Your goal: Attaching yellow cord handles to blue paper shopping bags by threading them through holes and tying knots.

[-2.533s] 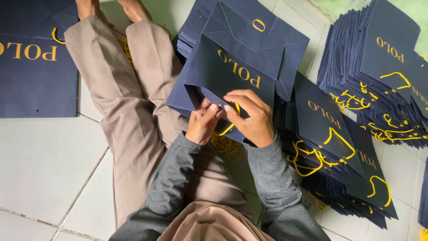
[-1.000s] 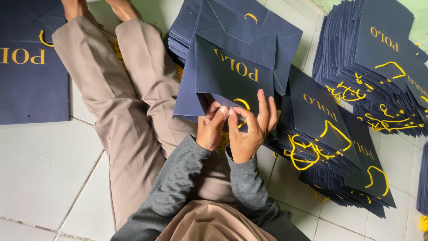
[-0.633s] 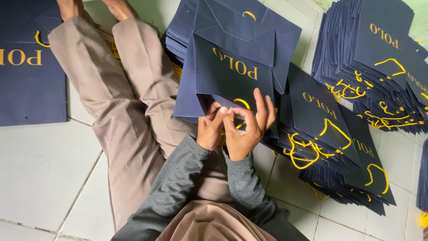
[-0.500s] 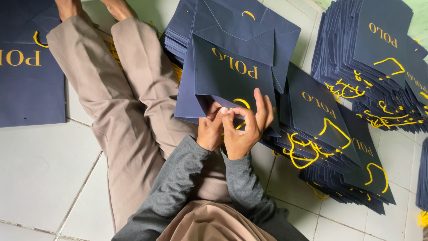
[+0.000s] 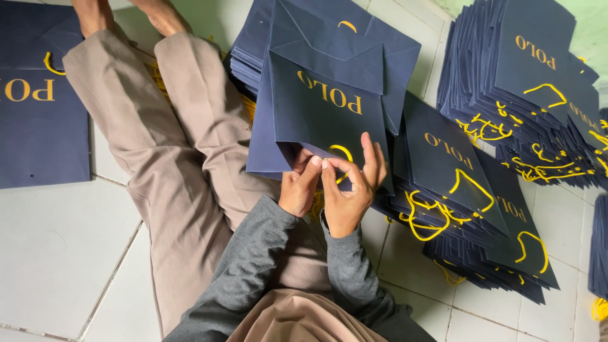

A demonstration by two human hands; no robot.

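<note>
Stacks of flat navy bags (image 5: 487,190) crowd the right side, another stack (image 5: 253,50) lies behind the held navy paper bag (image 5: 323,107), and bare white tile floor (image 5: 50,253) opens to the left beyond the legs. Left hand (image 5: 299,190) and right hand (image 5: 351,193) pinch the yellow cord handle (image 5: 344,152) at the bag's near edge, fingertips touching. Since half a second ago, almost nothing has shifted.

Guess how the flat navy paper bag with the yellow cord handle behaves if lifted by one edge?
The flat navy paper bag is probably light: the left hand and right hand hold it by fingertips. Its creased folds suggest stiff card that bends rather than flops. The yellow cord handle would likely dangle loose.
</note>
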